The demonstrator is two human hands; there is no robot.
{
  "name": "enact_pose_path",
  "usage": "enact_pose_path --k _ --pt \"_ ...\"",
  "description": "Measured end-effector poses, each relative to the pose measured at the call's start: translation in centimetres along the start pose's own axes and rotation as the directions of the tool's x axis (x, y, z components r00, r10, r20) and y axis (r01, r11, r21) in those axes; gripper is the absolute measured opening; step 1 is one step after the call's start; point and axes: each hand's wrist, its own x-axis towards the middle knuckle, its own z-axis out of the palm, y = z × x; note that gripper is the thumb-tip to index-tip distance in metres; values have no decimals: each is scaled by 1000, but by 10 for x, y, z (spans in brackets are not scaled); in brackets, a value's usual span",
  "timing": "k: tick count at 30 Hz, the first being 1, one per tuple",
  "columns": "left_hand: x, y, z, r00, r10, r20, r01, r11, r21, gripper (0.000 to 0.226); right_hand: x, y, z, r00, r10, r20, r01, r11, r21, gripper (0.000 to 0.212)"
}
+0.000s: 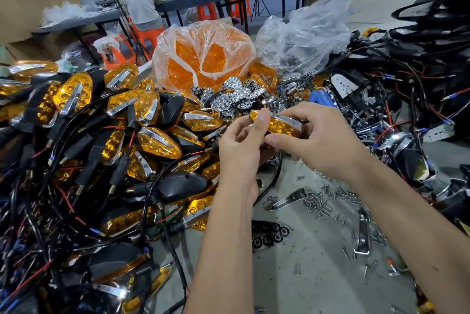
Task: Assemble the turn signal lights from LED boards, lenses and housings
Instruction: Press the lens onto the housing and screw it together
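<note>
Both hands meet above the desk [318, 275], just in front of the parts piles. The left hand [241, 141] pinches the tip of an amber lens [277, 124] with thumb and forefinger; the right hand [312, 135] curls round its other end, so each grip is closed on the lens. A black wire [276, 176] hangs below. We judge that uneven pressing could seat the lens crooked or trap the wire. A clear bag [203, 52] holds more amber lenses; a second bag [305, 34] holds small chrome parts, too small to tell. Loose screws [328, 199] could scatter if an arm brushes them.
</note>
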Motion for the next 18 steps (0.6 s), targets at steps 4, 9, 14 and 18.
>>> enact_pose_path --k 4,9,14,18 --pt "-1 2 -2 995 18 95 -13 999 -53 49 1 1 -6 999 30 37 -38 973 226 47" --pt "-1 1 3 997 73 -40 -74 997 -34 71 -3 -2 -8 997 -51 50 43 986 162 44" --pt "2 -3 7 980 101 -168 -101 995 13 79 -4 -8 -5 980 -198 0 193 954 -230 50" --pt "4 -4 8 977 81 -195 -85 996 -10 61 -3 -9 -2 978 -203 41 207 951 -229 47"
